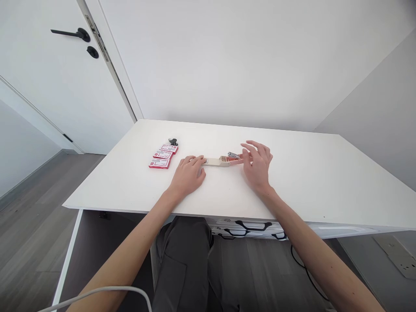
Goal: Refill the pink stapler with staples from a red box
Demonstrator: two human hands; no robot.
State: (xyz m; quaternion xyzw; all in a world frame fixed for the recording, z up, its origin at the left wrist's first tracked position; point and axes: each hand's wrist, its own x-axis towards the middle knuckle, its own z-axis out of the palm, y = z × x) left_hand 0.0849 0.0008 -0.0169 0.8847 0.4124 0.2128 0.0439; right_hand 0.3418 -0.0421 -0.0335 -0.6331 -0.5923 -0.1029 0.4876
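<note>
A stapler [222, 161] lies opened out flat on the white table [312, 182], its cream half to the left and its pink half to the right. My left hand [188, 173] rests palm down on the table with its fingertips touching the cream end. My right hand [258, 162] hovers at the pink end, fingers spread and slightly curled, holding nothing I can see. To the left of my left hand lie three red and white staple boxes [163, 155] in a row.
A small black binder clip [173, 141] sits just behind the staple boxes. A white door with a black handle [73, 34] stands at the far left. Black cables [253, 226] hang under the table's front edge, and a white cable crosses the bottom left.
</note>
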